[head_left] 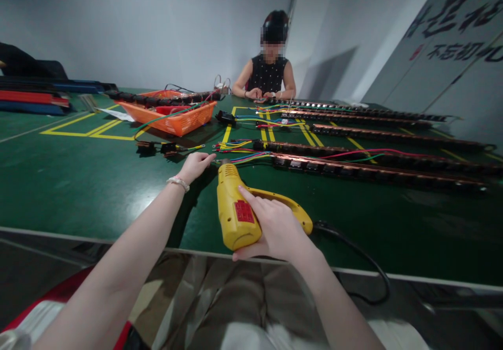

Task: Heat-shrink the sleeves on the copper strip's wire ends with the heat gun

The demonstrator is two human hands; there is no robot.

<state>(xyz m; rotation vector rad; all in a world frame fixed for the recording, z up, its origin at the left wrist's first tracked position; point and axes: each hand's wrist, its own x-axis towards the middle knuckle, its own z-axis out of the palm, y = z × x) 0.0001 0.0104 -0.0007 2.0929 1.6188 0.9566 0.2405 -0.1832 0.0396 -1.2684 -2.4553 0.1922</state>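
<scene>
My right hand (pixel 275 229) is closed round a yellow heat gun (pixel 237 211) with a red switch panel, its nozzle pointing away from me at a bundle of coloured wires (pixel 243 156). My left hand (pixel 195 165), with a bead bracelet on the wrist, reaches forward and pinches the near ends of those wires just left of the nozzle. The wires run into a long black and copper power strip (pixel 353 171) lying across the green table (pixel 78 182). The gun's black cord (pixel 365 266) trails off the table's front edge to the right.
Several more long strips (pixel 373 132) lie in rows at the right. An orange basket (pixel 176 117) with wires and parts stands at the back left, small black connectors (pixel 157 147) near it. A person (pixel 269 72) sits working at the far side. Red and blue bars (pixel 31 101) are stacked far left.
</scene>
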